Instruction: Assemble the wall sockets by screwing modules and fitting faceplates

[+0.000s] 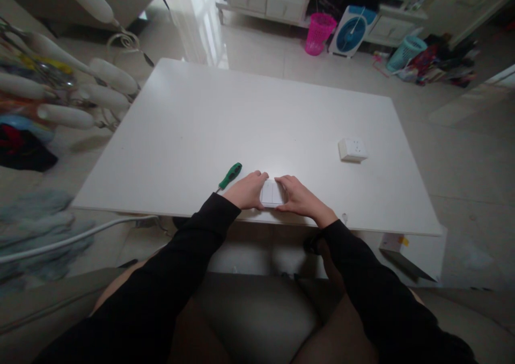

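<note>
Near the front edge of the white table, a white wall switch with a split front panel sits between my two hands. My left hand grips its left side, fingers at the far edge and thumb at the near edge. On the opposite side, my right hand holds it in the same way. A screwdriver with a green and black handle lies just left of my left hand; my sleeve partly covers its shaft. Farther right stands a white socket box, apart from both hands.
A small clear or metallic item lies by the table's front edge, near my right wrist. White lamp arms reach in at the left. Beyond the table are a pink basket, a blue-and-white fan and a teal basket.
</note>
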Motion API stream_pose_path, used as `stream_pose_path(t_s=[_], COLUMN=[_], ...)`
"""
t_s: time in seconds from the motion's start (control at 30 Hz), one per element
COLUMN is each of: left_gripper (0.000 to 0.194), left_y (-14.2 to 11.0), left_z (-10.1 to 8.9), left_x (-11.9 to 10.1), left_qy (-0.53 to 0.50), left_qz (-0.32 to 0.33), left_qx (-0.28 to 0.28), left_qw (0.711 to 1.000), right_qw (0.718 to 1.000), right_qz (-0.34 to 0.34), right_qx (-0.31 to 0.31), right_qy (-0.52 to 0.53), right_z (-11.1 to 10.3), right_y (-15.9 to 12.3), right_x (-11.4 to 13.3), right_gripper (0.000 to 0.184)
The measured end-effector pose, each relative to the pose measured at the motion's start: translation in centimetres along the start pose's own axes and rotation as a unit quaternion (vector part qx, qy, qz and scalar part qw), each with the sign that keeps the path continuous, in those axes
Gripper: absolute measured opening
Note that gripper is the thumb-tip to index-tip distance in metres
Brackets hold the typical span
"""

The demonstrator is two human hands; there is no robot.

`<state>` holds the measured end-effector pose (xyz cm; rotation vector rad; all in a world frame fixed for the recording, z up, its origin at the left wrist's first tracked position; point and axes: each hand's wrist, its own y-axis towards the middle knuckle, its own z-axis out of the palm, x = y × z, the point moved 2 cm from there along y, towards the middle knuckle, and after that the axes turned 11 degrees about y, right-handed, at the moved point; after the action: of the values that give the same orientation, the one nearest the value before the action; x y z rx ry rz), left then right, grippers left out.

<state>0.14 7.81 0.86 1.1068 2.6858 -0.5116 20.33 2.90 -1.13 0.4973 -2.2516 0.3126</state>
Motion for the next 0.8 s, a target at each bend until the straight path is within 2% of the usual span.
stream_pose_path(t_s=[0.17, 0.23, 0.3, 0.37, 0.43, 0.47, 0.53, 0.63, 0.7, 0.8], left_gripper=[0.118, 0.126, 0.126, 0.118, 0.1, 0.091, 0.076, 0.063, 0.059, 0.055], left_y=[-0.2, -0.5, -0.7, -1.0, -1.1, -1.2, -1.2, -1.1, -1.0, -0.9], left_z=[0.1, -0.2, -0.7, -1.4, -2.1, -2.4, -2.8, -3.2, -3.2, -2.9], left_x=[0.5, 1.1, 1.9, 2.6, 3.2, 3.4, 3.4, 3.1, 2.9, 2.8], left_qy=[-0.048, -0.067, -0.092, -0.118, -0.128, -0.126, -0.111, -0.1, -0.099, -0.098], left_qz=[-0.004, -0.005, 0.0, 0.002, -0.02, -0.038, -0.068, -0.079, -0.075, -0.065], left_qx=[0.021, 0.02, 0.003, -0.019, -0.042, -0.055, -0.083, -0.109, -0.116, -0.119], left_qw=[0.999, 0.998, 0.996, 0.993, 0.991, 0.99, 0.988, 0.986, 0.985, 0.986], right_qw=[1.0, 1.0, 0.998, 0.994, 0.984, 0.98, 0.975, 0.97, 0.968, 0.961], right_qz=[0.016, 0.018, 0.015, 0.022, 0.049, 0.061, 0.066, 0.058, 0.05, 0.044], right_qx=[0.0, -0.012, -0.033, -0.069, -0.119, -0.138, -0.132, -0.11, -0.115, -0.158], right_qy=[0.002, -0.012, -0.041, -0.083, -0.12, -0.133, -0.164, -0.208, -0.22, -0.221], right_z=[-0.4, -0.6, -0.4, 0.3, 1.6, 2.3, 3.8, 5.1, 5.0, 3.5], right_y=[-0.2, -0.2, -0.2, -0.3, -0.5, -0.7, -0.9, -1.0, -0.8, -0.7], right_x=[0.3, 1.0, 2.2, 3.8, 5.4, 6.1, 7.2, 7.4, 6.9, 5.3], right_gripper=[0.105, 0.11, 0.102, 0.08, 0.056, 0.05, 0.051, 0.056, 0.059, 0.063])
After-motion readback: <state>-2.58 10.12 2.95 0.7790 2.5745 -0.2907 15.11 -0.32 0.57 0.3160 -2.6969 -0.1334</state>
